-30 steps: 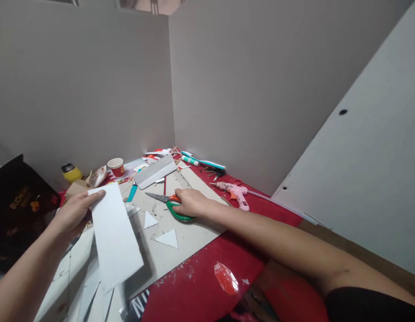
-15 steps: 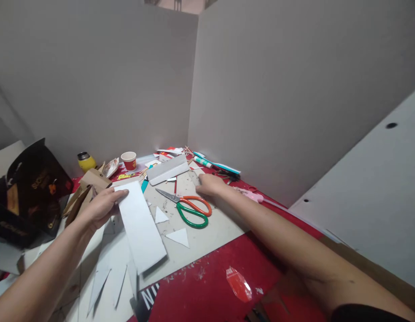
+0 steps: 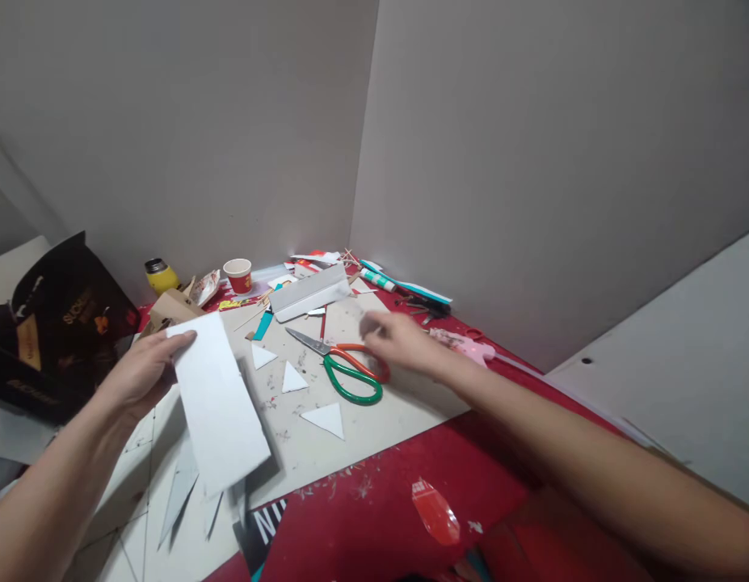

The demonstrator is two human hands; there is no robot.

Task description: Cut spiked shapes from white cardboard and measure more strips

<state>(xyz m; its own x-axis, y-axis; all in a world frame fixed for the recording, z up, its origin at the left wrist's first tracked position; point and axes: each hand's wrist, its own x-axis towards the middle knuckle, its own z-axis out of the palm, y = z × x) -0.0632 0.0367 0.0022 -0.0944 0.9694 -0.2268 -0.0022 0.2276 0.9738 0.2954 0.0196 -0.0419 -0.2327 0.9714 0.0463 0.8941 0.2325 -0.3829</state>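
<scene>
The left hand (image 3: 145,373) has its grip clamped on the upper edge of a white rectangular card (image 3: 220,402), thumb on top and fingers underneath, holding it tilted above the grey cutting board (image 3: 404,408) so that its lower end hangs over the board's near left part. The right hand (image 3: 398,343) is blurred and hovers above the orange handle of the scissors (image 3: 348,369); it seems loosely open with nothing in it, though the blur makes it hard to tell whether the fingers touch the handle. The scissors lie flat on the board, blades together and pointing away to the left. As for progress, three small white triangles (image 3: 326,419) already lie cut out on the board, with longer white offcuts (image 3: 178,491) beneath the card, while the card itself looks whole and uncut. Farther out on the red counter (image 3: 374,517) are a pink glue gun (image 3: 468,347), a glue stick (image 3: 377,280), a folded grey card piece (image 3: 309,293), a red paper cup (image 3: 237,275), a yellow bottle (image 3: 159,276) and, at the far left, a dark paper bag (image 3: 59,323).
</scene>
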